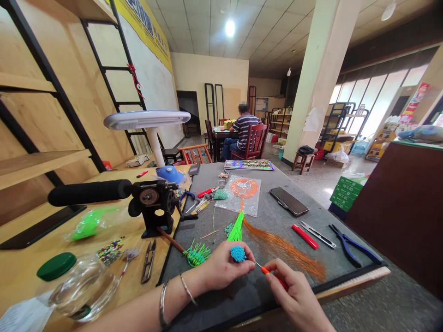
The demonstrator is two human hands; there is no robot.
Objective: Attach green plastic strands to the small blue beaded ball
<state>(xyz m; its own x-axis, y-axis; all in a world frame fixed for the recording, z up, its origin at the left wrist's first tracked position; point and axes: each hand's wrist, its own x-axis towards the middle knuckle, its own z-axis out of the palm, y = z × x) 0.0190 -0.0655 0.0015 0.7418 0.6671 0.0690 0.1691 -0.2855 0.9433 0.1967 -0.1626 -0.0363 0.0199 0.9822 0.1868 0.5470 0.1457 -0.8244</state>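
Note:
My left hand [223, 267] is closed round a bundle of bright green strands [237, 226], with a round cluster of turquoise beads [238, 253] showing at its top. The strands run out behind the fingers towards the plastic bag. Pinched in my right hand [292, 283] is an orange-handled tool [266, 270] with a thin metal shaft. Its tip points at the left fingertips; whether it touches them I cannot tell. Orange strands [284, 244] fan out over the grey mat just beyond the right hand. A second green bundle with turquoise beads [196, 253] lies to the left.
A black hand-cranked winder [154, 207] stands left, near a lidded jar [86, 286] and small snips [148, 260]. Rightward lie a phone [289, 201], red lighter [305, 236], thread snips [318, 234] and blue-handled pliers [355, 245]. A person [244, 131] sits at a far table.

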